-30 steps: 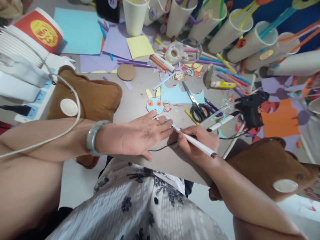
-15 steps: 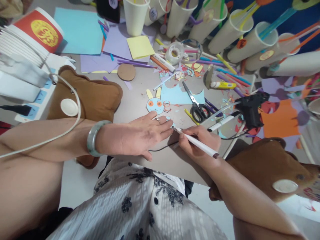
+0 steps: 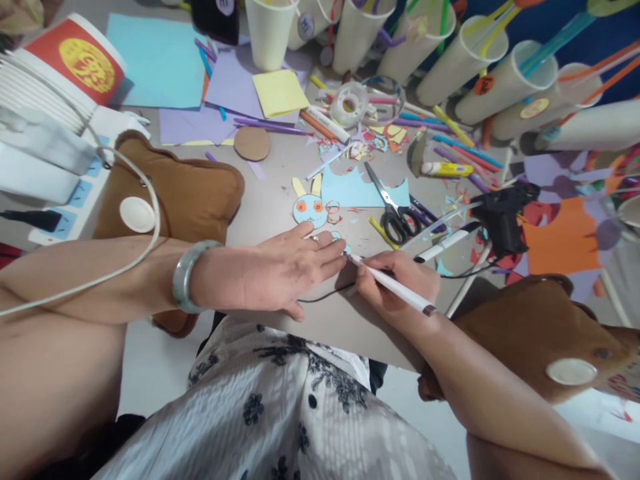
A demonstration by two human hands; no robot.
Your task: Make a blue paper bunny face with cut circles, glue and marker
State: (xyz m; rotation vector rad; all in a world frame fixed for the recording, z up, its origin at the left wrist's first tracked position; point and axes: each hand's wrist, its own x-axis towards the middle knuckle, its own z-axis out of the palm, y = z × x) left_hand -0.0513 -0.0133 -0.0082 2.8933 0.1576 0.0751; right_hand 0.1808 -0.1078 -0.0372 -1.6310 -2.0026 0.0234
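My left hand [image 3: 293, 267] lies flat on the table, fingers stretched out, over small light-blue paper pieces [image 3: 336, 237] that it mostly hides. In my right hand [image 3: 400, 283] is a white marker pen [image 3: 397, 287], its tip down at the paper by my left fingertips. Just beyond the left hand rests a blue paper bunny face [image 3: 310, 210] with yellow ears and orange eyes. Black-handled scissors [image 3: 393, 210] lie spread beside a cut blue paper sheet [image 3: 350, 187]. The marker's cap [image 3: 473, 229] appears to belong to another white pen lying right of my hand.
White paper cups [image 3: 350, 40] with coloured straws line the back. A tape roll [image 3: 349, 105], paper scraps and pens lie before them. At right are a black glue gun [image 3: 505, 213] and a brown cushion [image 3: 540, 333]; another brown cushion [image 3: 195, 193] and a power strip [image 3: 75, 200] are at left.
Almost nothing differs. My left hand stays flat in place, and the pen in my right hand has shifted only very slightly at the same spot.
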